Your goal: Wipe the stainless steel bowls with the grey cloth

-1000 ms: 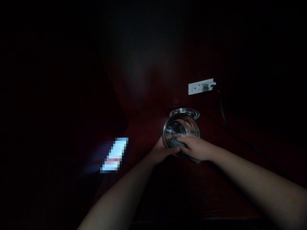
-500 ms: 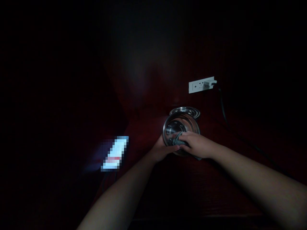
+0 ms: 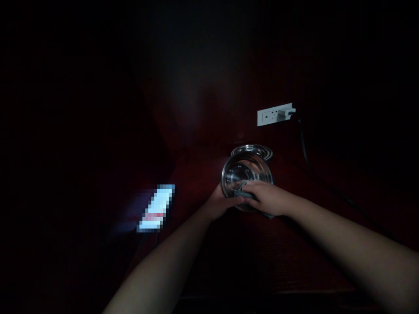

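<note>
A shiny round metal pot [image 3: 262, 168] is tilted with its mouth facing me. My left hand [image 3: 221, 205] grips it at the lower left, the thumb over the rim and the other fingers hidden behind the wall. Closed around a grey-green cloth [image 3: 245, 194], my right hand [image 3: 266, 196] reaches over the near rim and presses the cloth against the inside. Part of the cloth hangs out below that hand. Just behind the pot lies a round metal lid [image 3: 252, 150], partly covered by it.
A white wall socket [image 3: 270, 115] with a plugged-in adapter is at the back right, its dark cable [image 3: 304, 148] running down to the right. At the left a bright blurred screen [image 3: 157, 207] glows beside the dark red tabletop [image 3: 242, 261]. The surroundings are very dark.
Almost nothing differs. The whole view has shifted very slightly, and the cloth with my right hand sits a little further left inside the pot.
</note>
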Tool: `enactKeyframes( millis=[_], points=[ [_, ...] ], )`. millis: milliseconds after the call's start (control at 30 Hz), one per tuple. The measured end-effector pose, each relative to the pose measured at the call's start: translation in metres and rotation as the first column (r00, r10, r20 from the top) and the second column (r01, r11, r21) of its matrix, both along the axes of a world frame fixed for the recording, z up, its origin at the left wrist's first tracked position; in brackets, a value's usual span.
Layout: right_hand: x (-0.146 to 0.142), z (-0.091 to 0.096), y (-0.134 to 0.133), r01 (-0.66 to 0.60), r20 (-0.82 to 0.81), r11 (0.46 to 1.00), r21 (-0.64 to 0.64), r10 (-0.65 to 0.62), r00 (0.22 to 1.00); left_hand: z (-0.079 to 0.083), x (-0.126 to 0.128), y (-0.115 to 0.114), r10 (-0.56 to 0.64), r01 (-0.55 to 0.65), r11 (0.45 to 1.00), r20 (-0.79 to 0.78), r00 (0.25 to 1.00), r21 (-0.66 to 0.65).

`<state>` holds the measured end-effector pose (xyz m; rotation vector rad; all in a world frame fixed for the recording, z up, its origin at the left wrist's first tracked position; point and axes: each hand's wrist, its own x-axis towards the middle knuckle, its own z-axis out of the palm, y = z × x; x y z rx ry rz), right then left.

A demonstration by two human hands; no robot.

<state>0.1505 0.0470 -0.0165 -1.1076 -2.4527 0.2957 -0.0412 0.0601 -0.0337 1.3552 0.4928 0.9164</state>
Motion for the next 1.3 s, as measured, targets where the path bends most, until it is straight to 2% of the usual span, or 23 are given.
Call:
enactKeyframes(
  millis=[267,700,967,1067,1133,1300],
  points=[
    [0.0018,-0.0016,0.0017,0.042,0.022,0.999,0.028,-0.042,0.999,0.0014,0.0013,-0.0007,0.01,-0.009,1.0,0.017,1.0,-0.015],
    [0.0003,-0.0006,0.0011,-0.082,-0.088,0.995,-0.049,0.077,0.993,-0.0008,0.0024,-0.0017,0.037,-0.036,0.999,0.041,0.998,-0.02],
    [0.0003,-0.0008,0.0009,0.081,-0.013,0.997,0.006,-0.081,0.997,0.0033,0.0026,-0.0026,0.012,-0.011,0.999,0.026,1.0,-0.031],
    [0.0012,-0.0012,0.0013,0.101,-0.005,0.995,0.018,-0.101,0.995,0.0033,0.0024,-0.0024,0.013,-0.012,1.0,0.037,0.999,-0.028],
    [0.0013,-0.001,0.0012,0.065,-0.016,0.998,0.007,-0.065,0.998,0.0025,0.0019,-0.0019,0.004,-0.003,1.0,0.033,0.999,-0.025],
    [-0.0002,0.001,-0.0002,-0.116,-0.068,0.991,-0.06,0.112,0.991,-0.0007,0.0007,-0.0016,0.013,-0.013,0.999,-0.001,1.0,-0.041]
  ],
)
